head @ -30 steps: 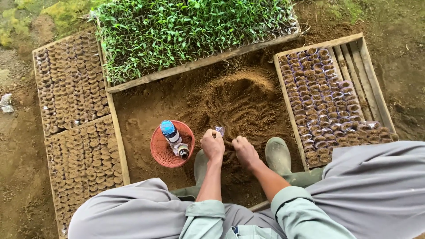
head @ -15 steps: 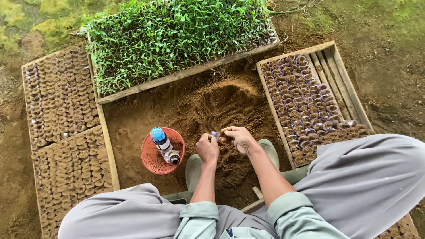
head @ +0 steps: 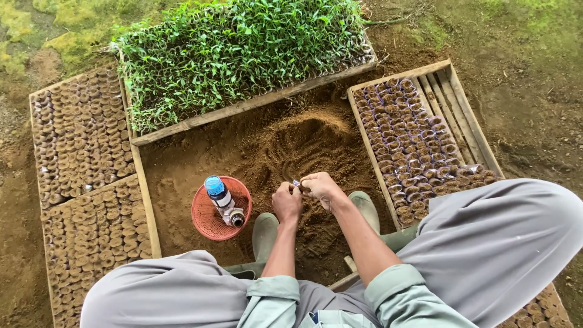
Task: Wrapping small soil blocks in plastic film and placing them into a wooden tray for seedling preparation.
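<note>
A seedling tray (head: 243, 61), dense with green shoots in a plank frame, fills the view from eleven to one o'clock. At nine o'clock a wooden frame (head: 79, 176) is packed with rows of brown soil pots, reaching down to seven o'clock. At two to three o'clock a slatted crate (head: 452, 97) holds rows of small clear bags with dark rims, its far slats bare. Between these lies a soil heap (head: 303, 140), loose and raked, at the centre.

The person's grey-trousered knees spread across five to seven o'clock, with two green boots (head: 265, 234) planted in the soil between them.

A red basket (head: 206, 222) sits on the ground at about eight o'clock from the hands, with a blue-capped bottle (head: 220, 197) lying in it.

The hands meet just below the heap, touching each other. The left hand (head: 286, 202) is curled closed, fingers pinching the edge of a small bag (head: 297, 183). The right hand (head: 320, 184) is also curled, its fingers closed around the same bag from the one o'clock side. The bag is mostly hidden between the fingertips, above the soil, near the heap's foot.
</note>
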